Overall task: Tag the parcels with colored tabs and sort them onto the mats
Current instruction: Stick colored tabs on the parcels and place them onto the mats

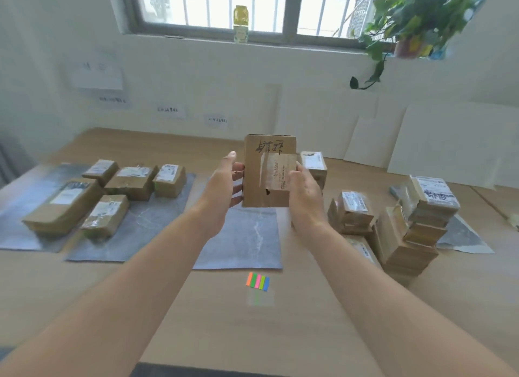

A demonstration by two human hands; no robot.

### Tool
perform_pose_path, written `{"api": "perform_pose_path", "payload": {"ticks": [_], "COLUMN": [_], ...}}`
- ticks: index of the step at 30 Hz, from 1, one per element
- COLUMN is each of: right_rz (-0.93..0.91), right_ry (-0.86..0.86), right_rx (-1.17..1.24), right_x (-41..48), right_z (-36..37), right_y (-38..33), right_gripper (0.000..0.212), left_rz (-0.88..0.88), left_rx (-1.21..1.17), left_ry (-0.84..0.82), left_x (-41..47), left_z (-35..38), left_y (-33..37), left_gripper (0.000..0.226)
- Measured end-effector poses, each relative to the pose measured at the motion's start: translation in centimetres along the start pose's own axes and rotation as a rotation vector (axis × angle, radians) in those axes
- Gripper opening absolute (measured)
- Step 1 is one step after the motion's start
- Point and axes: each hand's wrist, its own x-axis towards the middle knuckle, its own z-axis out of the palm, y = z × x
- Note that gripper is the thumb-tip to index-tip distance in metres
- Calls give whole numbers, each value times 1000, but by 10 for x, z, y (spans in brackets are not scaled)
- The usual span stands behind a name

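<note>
A brown cardboard parcel (pixel 264 171) with a torn white label and black handwriting is held upright in the air above the middle grey mat (pixel 247 244). My left hand (pixel 224 188) grips its left side with curled fingers. My right hand (pixel 304 191) grips its right side, thumb across the label. A strip of colored tabs (pixel 257 281) in orange, green, pink and blue lies on the wooden table (pixel 252 326) in front of that mat. Several parcels (pixel 118 188) lie on the grey mats at the left (pixel 140 233).
A pile of untagged parcels (pixel 393 222) stands at the right, partly on another grey mat (pixel 463 239). One parcel (pixel 314 163) lies behind the held one. White sheets lean on the back wall. A bottle (pixel 241 24) and a plant (pixel 415 19) sit on the windowsill.
</note>
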Motion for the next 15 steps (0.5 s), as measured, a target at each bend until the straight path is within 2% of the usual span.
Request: {"api": "perform_pose_path", "payload": {"ticks": [3, 9, 15], "right_rz": [28, 54, 68], "right_ry": [0, -43, -158], "right_rx": [16, 23, 26], "right_x": [-11, -23, -25], "right_z": [35, 78, 104], "right_y": [-2, 6, 28], "right_gripper": [72, 76, 59], "left_rz": [-8, -51, -70], "left_rx": [19, 19, 21], "left_ry": [0, 27, 130], "left_x": [3, 4, -2], "left_z": [-38, -84, -110], "left_y": [3, -5, -25], "left_gripper": [44, 47, 52]}}
